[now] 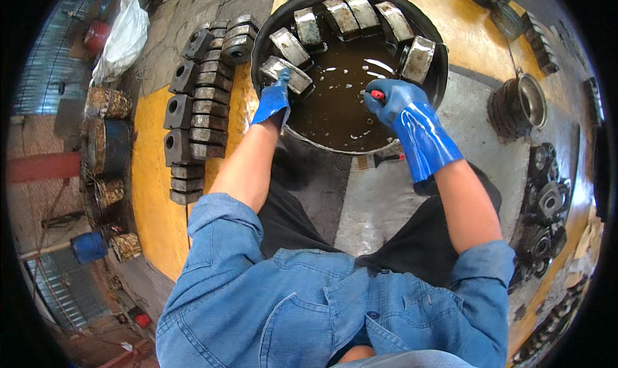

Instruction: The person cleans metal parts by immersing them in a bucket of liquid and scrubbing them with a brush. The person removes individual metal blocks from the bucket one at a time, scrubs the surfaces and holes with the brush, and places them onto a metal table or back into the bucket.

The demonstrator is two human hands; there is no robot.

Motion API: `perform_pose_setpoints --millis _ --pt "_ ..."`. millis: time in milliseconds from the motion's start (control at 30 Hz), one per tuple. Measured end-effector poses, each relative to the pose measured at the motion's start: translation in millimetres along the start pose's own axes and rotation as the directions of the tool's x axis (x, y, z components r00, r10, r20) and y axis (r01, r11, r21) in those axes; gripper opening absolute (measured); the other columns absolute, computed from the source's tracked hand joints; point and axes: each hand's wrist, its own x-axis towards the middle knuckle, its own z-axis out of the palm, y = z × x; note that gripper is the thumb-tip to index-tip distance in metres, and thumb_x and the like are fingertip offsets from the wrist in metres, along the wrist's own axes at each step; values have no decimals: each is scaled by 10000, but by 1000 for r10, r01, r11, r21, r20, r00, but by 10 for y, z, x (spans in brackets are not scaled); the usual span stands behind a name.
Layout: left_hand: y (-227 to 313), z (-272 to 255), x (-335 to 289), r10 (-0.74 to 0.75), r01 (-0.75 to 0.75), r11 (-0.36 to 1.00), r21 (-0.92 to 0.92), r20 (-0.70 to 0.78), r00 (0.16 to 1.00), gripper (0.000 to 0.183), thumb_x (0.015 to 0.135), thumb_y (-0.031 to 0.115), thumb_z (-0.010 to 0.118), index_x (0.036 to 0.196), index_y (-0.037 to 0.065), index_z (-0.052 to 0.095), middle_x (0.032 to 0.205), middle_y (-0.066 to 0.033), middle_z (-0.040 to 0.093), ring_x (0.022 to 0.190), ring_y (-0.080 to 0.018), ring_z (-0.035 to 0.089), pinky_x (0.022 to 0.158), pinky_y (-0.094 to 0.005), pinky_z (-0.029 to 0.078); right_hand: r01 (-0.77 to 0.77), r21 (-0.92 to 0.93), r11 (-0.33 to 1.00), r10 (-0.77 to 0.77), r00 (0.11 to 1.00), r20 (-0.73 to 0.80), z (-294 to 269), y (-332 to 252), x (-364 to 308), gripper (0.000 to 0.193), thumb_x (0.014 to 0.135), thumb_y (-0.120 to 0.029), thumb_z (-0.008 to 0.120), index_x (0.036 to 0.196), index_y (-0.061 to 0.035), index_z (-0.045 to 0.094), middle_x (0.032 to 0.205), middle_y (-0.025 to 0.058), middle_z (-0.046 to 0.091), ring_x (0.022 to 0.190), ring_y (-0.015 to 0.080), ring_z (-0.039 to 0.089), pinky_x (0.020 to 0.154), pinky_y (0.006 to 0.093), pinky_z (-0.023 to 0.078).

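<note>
In a round black tub (444, 65) of dark brown liquid, several thick metal blocks (416, 60) stand in an arc along the far wall. My left hand (273, 99), in a blue rubber glove, is at the tub's left rim. One of its digits lies against the nearest left block (293, 78); its other fingers are hidden. Over the right side of the liquid, my gloved right hand (397, 102) is closed around a red-ended handle (378, 95). The tool's working end cannot be seen. A flat paintbrush (365, 162) with a red-tipped handle lies on the floor below the tub.
Left of the tub stand rows of dark blocks with holes (177, 112) and stacked metal blocks (210, 110). A metal ring-shaped part (533, 102) is at the right, with dark machine parts (544, 200) below it. A white plastic sack (125, 36) sits far left.
</note>
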Motion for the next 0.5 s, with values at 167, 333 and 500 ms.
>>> perform_pose_setpoints --millis 167,333,500 --pt "373 178 -545 -71 70 997 19 58 996 840 1100 664 377 1503 -53 545 1459 -219 642 1306 -282 586 1173 -397 393 -67 16 998 67 997 24 130 244 176 330 945 -464 682 1082 -177 771 1034 158 774 977 390 737 884 485 593" --pt "172 300 -602 -15 32 997 -74 221 975 695 1126 553 440 1529 -2 552 1432 -139 666 1231 -232 604 1104 -361 441 -145 32 989 143 987 72 368 457 328 351 942 -476 672 1093 -175 771 1074 160 771 1008 397 728 901 489 586" --pt "87 425 -617 4 94 957 -274 336 942 604 1087 521 559 1345 -5 706 1180 -79 749 984 -163 633 878 -317 497 -150 122 981 153 988 -17 691 635 499 258 937 -362 761 1099 -162 785 990 155 777 866 338 732 833 417 589"
